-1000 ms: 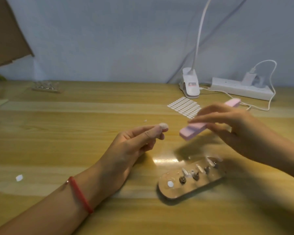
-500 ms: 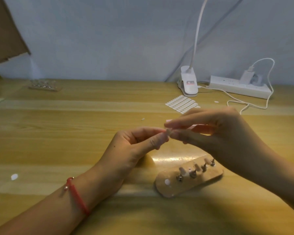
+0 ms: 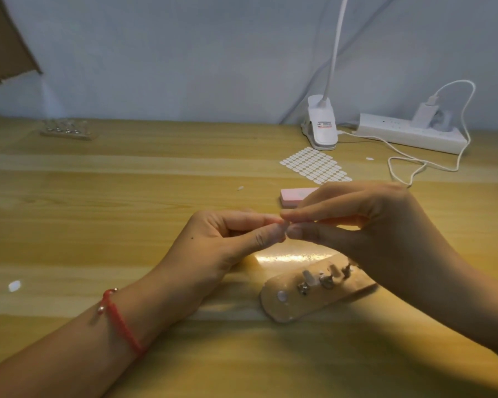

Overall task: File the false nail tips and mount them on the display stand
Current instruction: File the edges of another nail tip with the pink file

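Both hands meet over the middle of the counter (image 3: 161, 196). The left hand (image 3: 230, 239) pinches a small pale nail tip (image 3: 285, 225) between thumb and forefinger, and the right hand (image 3: 365, 225) closes its thumb and forefinger on the same tip from the other side. The tip is almost hidden by the fingers, so its exact tilt is hard to read. The pink file block (image 3: 295, 196) shows just behind the right hand. It appears to lie flat on the counter, though its far end is covered, so I cannot say for sure that no finger touches it. The wooden display stand (image 3: 282, 308) lies nearer the front edge, below the hands and partly under the right wrist. A few tips already stand on its row of pegs, and at least one peg (image 3: 302, 288) looks bare. A sheet of white sticky pads (image 3: 315, 165) lies toward the back edge, in front of the clip lamp (image 3: 322, 124). The filing of this tip looks finished or paused, and the step in hand seems to be passing or turning the tip for mounting. The next move probably calls for one hand taking a firm hold of the tip, then lowering it squarely onto a free peg without knocking the mounted ones.
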The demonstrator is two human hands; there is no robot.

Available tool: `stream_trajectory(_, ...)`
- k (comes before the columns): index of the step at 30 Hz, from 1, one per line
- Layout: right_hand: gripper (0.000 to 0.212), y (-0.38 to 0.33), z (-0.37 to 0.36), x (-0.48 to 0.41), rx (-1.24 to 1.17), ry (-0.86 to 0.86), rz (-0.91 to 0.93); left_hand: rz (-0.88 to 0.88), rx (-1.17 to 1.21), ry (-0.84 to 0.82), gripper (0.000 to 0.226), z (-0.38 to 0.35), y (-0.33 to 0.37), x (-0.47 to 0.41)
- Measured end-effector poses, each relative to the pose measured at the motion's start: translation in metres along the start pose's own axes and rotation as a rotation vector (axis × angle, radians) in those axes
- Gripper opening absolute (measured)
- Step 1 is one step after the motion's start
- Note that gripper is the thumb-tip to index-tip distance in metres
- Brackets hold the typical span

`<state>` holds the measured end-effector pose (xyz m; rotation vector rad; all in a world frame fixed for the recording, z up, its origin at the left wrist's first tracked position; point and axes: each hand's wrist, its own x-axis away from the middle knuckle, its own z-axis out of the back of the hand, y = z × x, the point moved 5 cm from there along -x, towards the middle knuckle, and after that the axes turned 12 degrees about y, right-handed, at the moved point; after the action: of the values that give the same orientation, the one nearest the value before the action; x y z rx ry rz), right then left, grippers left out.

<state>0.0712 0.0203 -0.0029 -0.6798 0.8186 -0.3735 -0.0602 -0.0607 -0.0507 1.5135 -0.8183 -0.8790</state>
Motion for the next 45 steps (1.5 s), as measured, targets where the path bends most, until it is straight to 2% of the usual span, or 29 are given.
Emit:
stream_trajectory(4, 0.023, -0.004, -0.001, 0.0, -0.013, -0.029, -0.006, 0.002, -0.003, 0.0, 0.027, -0.002, 0.001, 0.001)
stream_trajectory(6, 0.024, -0.008, 0.003, -0.006, -0.074, -0.057, -0.008, 0.001, 0.019, 0.0, 0.021, -0.004, 0.004, 0.003)
stream_trajectory(9, 0.029, 0.002, 0.035, -0.024, -0.135, 0.105, -0.039, 0.004, 0.013, 0.033, 0.022, -0.002, 0.006, 0.002)
stream_trajectory(11, 0.031, 0.022, 0.052, -0.036, 0.099, 0.141, -0.018, -0.005, -0.017, 0.051, 0.024, 0.001, 0.004, -0.001)
stream_trajectory(13, 0.036, 0.046, 0.049, -0.036, 0.418, -0.008, -0.022, -0.02, -0.013, 0.047, 0.024, 0.001, 0.003, -0.002)
stream_trajectory(15, 0.039, 0.066, 0.033, -0.027, 0.604, -0.198, -0.007, -0.031, -0.014, 0.039, 0.025, 0.0, 0.002, -0.002)
stream_trajectory(17, 0.035, 0.071, 0.023, -0.022, 0.655, -0.236, 0.058, -0.033, -0.012, 0.037, 0.026, 0.001, 0.001, -0.003)
stream_trajectory(20, 0.046, 0.073, 0.026, -0.027, 0.693, -0.188, 0.085, -0.012, 0.013, 0.041, 0.025, 0.002, 0.0, -0.003)
stream_trajectory(21, 0.042, 0.075, 0.025, -0.027, 0.696, -0.205, 0.087, -0.003, 0.019, 0.039, 0.024, 0.002, 0.001, -0.003)
stream_trajectory(24, 0.036, 0.078, 0.015, -0.022, 0.622, -0.291, 0.086, 0.017, 0.041, 0.037, 0.021, 0.002, 0.001, -0.003)
stream_trajectory(26, 0.033, 0.069, 0.022, -0.025, 0.608, -0.199, 0.122, 0.031, 0.058, 0.046, 0.025, 0.003, -0.001, -0.003)
stream_trajectory(29, 0.031, 0.039, 0.044, -0.036, 0.215, -0.017, 0.101, 0.052, 0.075, 0.063, 0.025, 0.006, -0.003, -0.007)
stream_trajectory(31, 0.028, 0.02, 0.045, -0.036, 0.011, -0.064, 0.118, 0.077, 0.076, 0.069, 0.026, 0.009, -0.005, -0.008)
stream_trajectory(34, 0.028, 0.005, 0.032, -0.028, 0.028, -0.183, 0.154, 0.095, 0.106, 0.08, 0.026, 0.01, -0.006, -0.01)
stream_trajectory(37, 0.032, 0.004, 0.02, -0.021, 0.084, -0.214, 0.158, 0.067, 0.131, 0.068, 0.024, 0.007, -0.005, -0.007)
stream_trajectory(40, 0.033, 0.0, 0.007, -0.014, 0.064, -0.246, 0.202, 0.023, 0.053, 0.039, 0.018, 0.007, -0.007, -0.005)
stream_trajectory(45, 0.031, 0.012, 0.022, -0.021, 0.086, -0.18, 0.137, 0.043, 0.048, 0.012, 0.021, 0.007, -0.009, -0.008)
